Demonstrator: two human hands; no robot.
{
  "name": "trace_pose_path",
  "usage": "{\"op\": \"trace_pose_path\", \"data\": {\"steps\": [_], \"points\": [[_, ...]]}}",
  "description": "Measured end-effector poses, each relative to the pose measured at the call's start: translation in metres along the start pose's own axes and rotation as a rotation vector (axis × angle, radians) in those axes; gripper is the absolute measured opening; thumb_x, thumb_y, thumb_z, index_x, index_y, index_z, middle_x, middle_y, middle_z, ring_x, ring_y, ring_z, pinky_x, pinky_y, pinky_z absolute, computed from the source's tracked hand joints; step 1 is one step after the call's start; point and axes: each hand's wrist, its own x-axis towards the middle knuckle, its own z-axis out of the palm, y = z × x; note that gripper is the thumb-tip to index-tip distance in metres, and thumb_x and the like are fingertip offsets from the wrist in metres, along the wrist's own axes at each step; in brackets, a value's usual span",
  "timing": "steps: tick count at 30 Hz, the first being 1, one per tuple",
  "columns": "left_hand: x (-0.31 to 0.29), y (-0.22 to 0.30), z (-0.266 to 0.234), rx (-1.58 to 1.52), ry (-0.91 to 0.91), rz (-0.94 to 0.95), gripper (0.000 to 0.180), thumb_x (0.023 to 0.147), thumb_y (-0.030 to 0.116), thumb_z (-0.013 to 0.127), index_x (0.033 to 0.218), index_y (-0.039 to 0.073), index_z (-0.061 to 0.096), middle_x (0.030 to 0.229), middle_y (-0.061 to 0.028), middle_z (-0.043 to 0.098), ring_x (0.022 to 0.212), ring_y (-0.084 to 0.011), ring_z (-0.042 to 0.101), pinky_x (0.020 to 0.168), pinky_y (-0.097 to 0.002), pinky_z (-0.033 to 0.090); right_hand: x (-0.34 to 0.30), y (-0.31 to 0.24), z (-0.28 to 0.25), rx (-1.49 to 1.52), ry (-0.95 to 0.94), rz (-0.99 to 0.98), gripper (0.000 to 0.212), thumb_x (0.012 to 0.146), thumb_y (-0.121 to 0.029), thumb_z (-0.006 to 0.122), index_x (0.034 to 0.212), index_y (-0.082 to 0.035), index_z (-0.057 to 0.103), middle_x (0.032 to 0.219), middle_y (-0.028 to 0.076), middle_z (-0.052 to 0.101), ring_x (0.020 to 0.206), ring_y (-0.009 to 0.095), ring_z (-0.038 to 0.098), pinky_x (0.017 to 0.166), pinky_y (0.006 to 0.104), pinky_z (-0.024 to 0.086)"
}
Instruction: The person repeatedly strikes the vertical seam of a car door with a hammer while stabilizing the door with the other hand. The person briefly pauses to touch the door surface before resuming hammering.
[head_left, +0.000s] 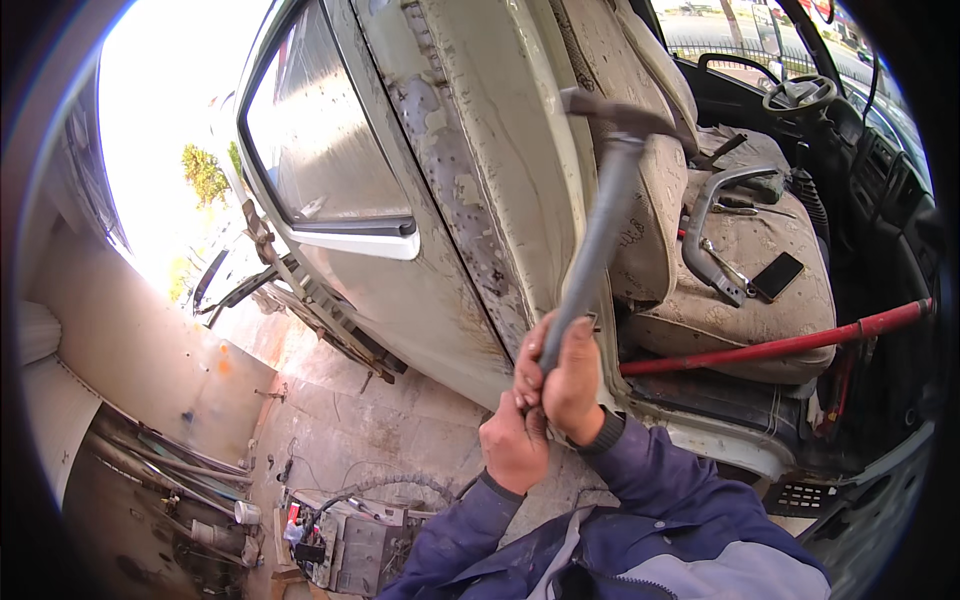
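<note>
I have the right hand (573, 378) wrapped round one hammer (592, 245); the left hand (514, 450) is a fist just below, its hold on the butt unclear. The handle slants near-left to far-right, head far, before the patterned seat (740, 325). Right: one phone (778, 276), one grey grab handle (693, 248), one red bar (785, 346). Left: stained floor (375, 430), cream vehicle body (500, 170).

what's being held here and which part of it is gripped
A hammer, by the lower end of its handle, in the right hand. The left hand is right below; whether it grips too cannot be told.
</note>
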Motion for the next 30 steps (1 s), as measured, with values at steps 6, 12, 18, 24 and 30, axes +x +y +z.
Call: {"op": "trace_pose_path", "data": {"steps": [6,12,18,24,30], "points": [[0.001,0.022,0.023,-0.224,0.145,-0.125,0.018,0.108,0.014,0.064,0.114,-0.002,0.061,0.093,-0.0316,0.070,0.085,-0.0572,0.068,0.069,-0.0589,0.052,0.011,-0.019,0.006,-0.198,0.022,0.201,0.066,0.117,-0.068,0.041,0.100,-0.005,0.054,0.065,0.003,0.049,0.049,0.013,0.046,0.048,0.0315,0.043],[0.027,0.012,0.006,-0.036,0.071,0.004,0.027,0.115,0.023,0.057,0.122,-0.003,0.063,0.094,-0.0298,0.073,0.088,-0.0547,0.071,0.069,-0.0553,0.054,0.018,-0.013,0.015,-0.155,0.026,-0.028,0.068,0.116,-0.070,0.039,0.102,-0.005,0.054,0.064,0.004,0.048,0.048,0.013,0.045,0.047,0.0316,0.042],[0.019,0.029,0.031,-0.225,0.180,-0.072,0.021,0.112,0.017,0.061,0.121,-0.002,0.062,0.098,-0.0309,0.073,0.092,-0.0578,0.069,0.071,-0.0585,0.053,0.027,-0.028,0.003,-0.299,0.015,0.151,0.067,0.116,-0.070,0.038,0.100,-0.006,0.052,0.065,0.003,0.047,0.048,0.014,0.044,0.046,0.0330,0.043],[0.044,0.020,0.018,-0.079,0.135,-0.015,0.021,0.112,0.018,0.061,0.118,-0.001,0.062,0.098,-0.0303,0.073,0.087,-0.0579,0.068,0.070,-0.0596,0.053,0.040,-0.022,0.014,-0.202,-0.061,-0.004,0.067,0.117,-0.069,0.037,0.099,-0.005,0.052,0.065,0.004,0.049,0.047,0.013,0.045,0.046,0.0318,0.042],[0.034,0.022,0.047,-0.263,0.183,-0.068,0.029,0.115,0.022,0.056,0.129,-0.003,0.062,0.104,-0.0327,0.073,0.097,-0.0582,0.069,0.076,-0.0593,0.054,0.048,-0.035,0.005,-0.341,0.061,0.257,0.068,0.116,-0.069,0.040,0.097,-0.005,0.054,0.066,0.002,0.050,0.051,0.012,0.046,0.050,0.0293,0.042]]}}
